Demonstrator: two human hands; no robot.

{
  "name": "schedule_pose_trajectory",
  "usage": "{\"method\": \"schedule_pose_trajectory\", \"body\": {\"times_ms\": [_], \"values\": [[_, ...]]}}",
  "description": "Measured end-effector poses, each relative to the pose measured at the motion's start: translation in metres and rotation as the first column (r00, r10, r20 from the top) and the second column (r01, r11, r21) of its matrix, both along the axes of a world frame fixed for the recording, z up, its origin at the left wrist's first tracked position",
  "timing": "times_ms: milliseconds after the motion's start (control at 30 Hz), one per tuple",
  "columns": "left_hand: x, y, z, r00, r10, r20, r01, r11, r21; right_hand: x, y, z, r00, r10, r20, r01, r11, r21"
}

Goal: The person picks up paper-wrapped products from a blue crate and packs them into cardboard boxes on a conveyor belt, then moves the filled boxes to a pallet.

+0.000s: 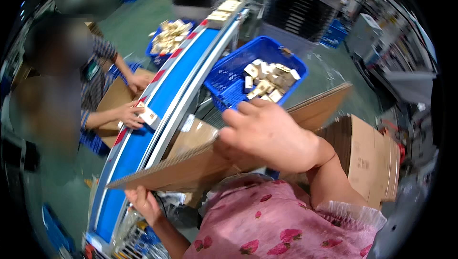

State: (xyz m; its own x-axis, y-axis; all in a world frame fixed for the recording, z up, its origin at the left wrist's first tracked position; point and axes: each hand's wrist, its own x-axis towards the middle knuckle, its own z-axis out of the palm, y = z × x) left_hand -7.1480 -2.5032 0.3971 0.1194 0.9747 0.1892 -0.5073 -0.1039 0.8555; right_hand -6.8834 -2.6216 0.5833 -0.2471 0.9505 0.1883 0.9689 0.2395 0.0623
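Observation:
A flattened cardboard box [183,173] stands on edge across my front, slanting from lower left to upper right. My left hand [144,204] grips its lower left end, the fingers partly behind the board. At its middle, my right hand [269,135] is closed at the upper edge, with the fingertips mostly hidden. Just beyond that hand, a blue plastic basket [222,70] holds several small cream-coloured boxes [274,78].
A blue conveyor belt [179,75] runs away from me, carrying small boxes at its far end. Across it, a co-worker's hand [130,115] holds a small white box [149,116]. Flattened cartons [365,158] stand at my right. Another filled basket [160,58] sits beyond the belt.

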Motion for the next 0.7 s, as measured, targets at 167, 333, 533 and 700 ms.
{"method": "schedule_pose_trajectory", "body": {"times_ms": [167, 333, 533, 700], "values": [[-0.077, -0.026, -0.099, 0.907, 0.277, -0.318, -0.335, 0.931, -0.145, 0.052, 0.089, -0.116, 0.955, 0.281, -0.1, -0.291, 0.951, -0.107], [0.017, -0.024, -0.053, -0.202, 0.665, -0.719, -0.215, 0.687, 0.695, 0.066, 0.126, -0.213, 0.881, 0.451, -0.144, -0.464, 0.882, -0.08], [0.104, -0.02, -0.027, -0.276, 0.387, -0.88, -0.054, 0.908, 0.416, 0.067, 0.16, -0.203, 0.787, 0.489, -0.377, -0.602, 0.743, -0.292], [0.094, -0.058, -0.017, -0.247, 0.254, -0.935, 0.057, 0.967, 0.248, 0.056, 0.205, -0.2, 0.91, 0.206, -0.359, -0.394, 0.695, -0.601]]}}
